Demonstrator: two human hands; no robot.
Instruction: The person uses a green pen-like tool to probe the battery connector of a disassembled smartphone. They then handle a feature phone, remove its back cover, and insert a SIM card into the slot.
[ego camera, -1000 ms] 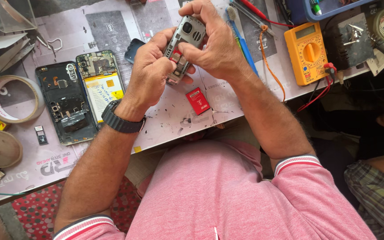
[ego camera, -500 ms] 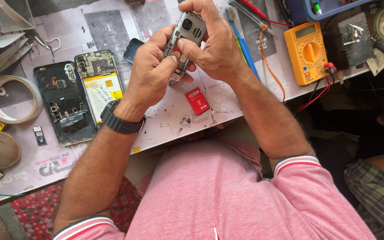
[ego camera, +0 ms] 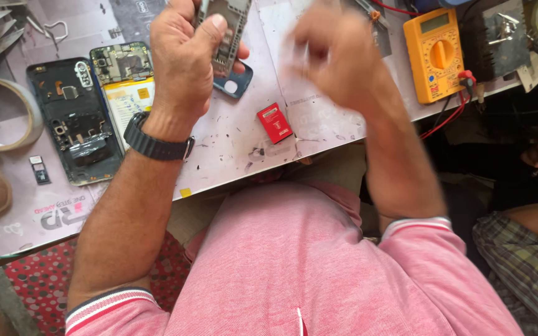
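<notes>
Left hand (ego camera: 182, 59) grips grey phone (ego camera: 228, 31); right hand (ego camera: 337, 59) blurred.

Bench (ego camera: 231, 149) w/ pale, scuffed, speckled work mat fills the top of view from 9 to 2 o'clock, front edge slanting up twd the right. Below it at 8 o'clock, red patterned floor covering (ego camera: 32, 280). Dark shadowed space under the bench at 3 o'clock. Even daylight, soft shadows.

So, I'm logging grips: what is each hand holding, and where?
Left hand grips the opened grey phone around its lower body. Right hand is blurred; cannot tell.
</notes>
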